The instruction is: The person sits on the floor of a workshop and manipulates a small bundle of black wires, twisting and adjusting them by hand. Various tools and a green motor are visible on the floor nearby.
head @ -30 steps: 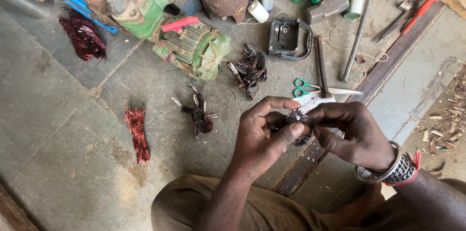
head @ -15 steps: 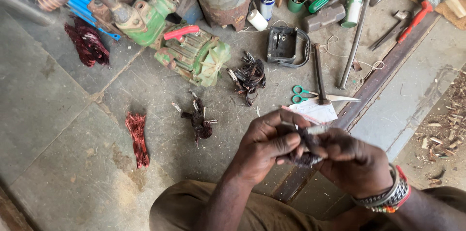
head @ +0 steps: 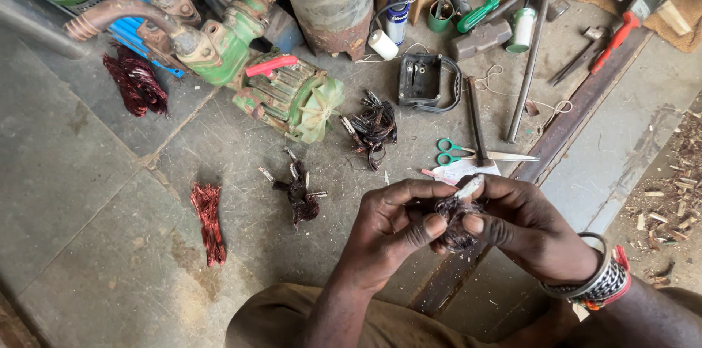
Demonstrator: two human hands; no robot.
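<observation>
So the dark wire bundle (head: 455,218) is pinched between both hands, held up over the floor (head: 88,172). Left hand (head: 387,235) closes on its near side with thumb and fingers, and right hand (head: 530,227) clamps the far side, a pale strip poking out on top. Looks light, springy and tangly to me, loose strands likely to snag, so best held by the thick middle. Just beyond the grip lie green scissors (head: 457,152); further off, another wire bundle (head: 300,194) and a green motor (head: 289,96).
</observation>
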